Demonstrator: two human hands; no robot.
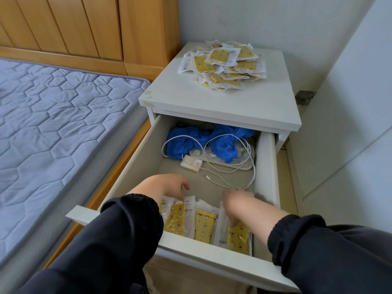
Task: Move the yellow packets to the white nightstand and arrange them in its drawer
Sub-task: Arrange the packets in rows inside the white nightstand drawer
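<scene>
Standing in a row at the front of the drawer (266, 166), the yellow packets (204, 224) were gripped at the leftmost tops by curled fingers of the left hand (167, 186). Fingers of the right hand (237, 201), at the rightmost packet, were too blurred to judge.

A home bedroom: a quilted mattress (53, 115) against a wooden headboard (74, 24), with a white nightstand (212, 102) beside it.
</scene>
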